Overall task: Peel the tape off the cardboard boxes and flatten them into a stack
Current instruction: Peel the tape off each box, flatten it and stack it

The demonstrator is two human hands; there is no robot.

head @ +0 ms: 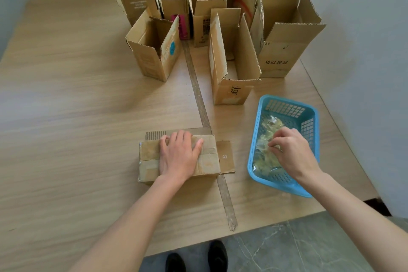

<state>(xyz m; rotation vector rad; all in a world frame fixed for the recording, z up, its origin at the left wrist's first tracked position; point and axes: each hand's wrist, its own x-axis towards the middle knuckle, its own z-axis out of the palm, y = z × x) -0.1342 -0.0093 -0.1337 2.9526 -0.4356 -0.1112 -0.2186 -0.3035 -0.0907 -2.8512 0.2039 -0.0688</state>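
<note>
A small cardboard box (150,157) lies upside down near the table's front edge, its taped bottom facing up and one flap spread out to the right. My left hand (178,154) rests flat on top of it, fingers spread. My right hand (291,152) is over the blue plastic basket (284,185) to the right, fingertips pinching at the crumpled clear tape (265,157) piled inside. Several open upright cardboard boxes (231,62) stand at the back of the table.
The wooden table (77,117) has a strip of old tape running down its middle seam. Its right edge runs close to a grey wall. The floor and my black shoes (196,257) show below the front edge.
</note>
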